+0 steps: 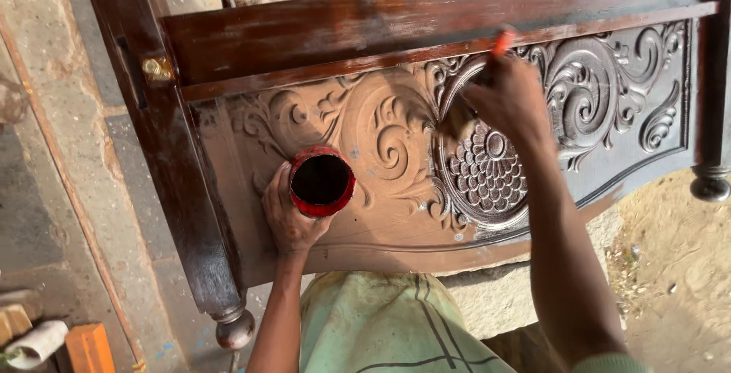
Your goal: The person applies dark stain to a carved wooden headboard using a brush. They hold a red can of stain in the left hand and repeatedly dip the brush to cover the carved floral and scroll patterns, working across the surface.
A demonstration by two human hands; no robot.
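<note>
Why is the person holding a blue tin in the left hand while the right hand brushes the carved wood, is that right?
Not quite: the head view shows the tin is red, not blue. The left hand does hold it, and the right hand brushes the carved wooden panel.

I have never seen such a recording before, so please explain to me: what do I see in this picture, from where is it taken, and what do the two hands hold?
There is no machine here. A person works with two bare hands, and the single picture comes from a camera worn on that person's head, looking down, so the arms reach up from the bottom edge.

The left hand holds a small red can, open at the top and dark inside. The right hand holds a brush with an orange handle; its bristles lie on a carved wooden panel.

The panel shows scrolls and a round flower. Its right part is dark and shiny, its left part paler and dull. A dark frame with turned legs surrounds it, and a brass fitting sits at the left corner.

On the ground at lower left lie a brick and a white roll.
</note>
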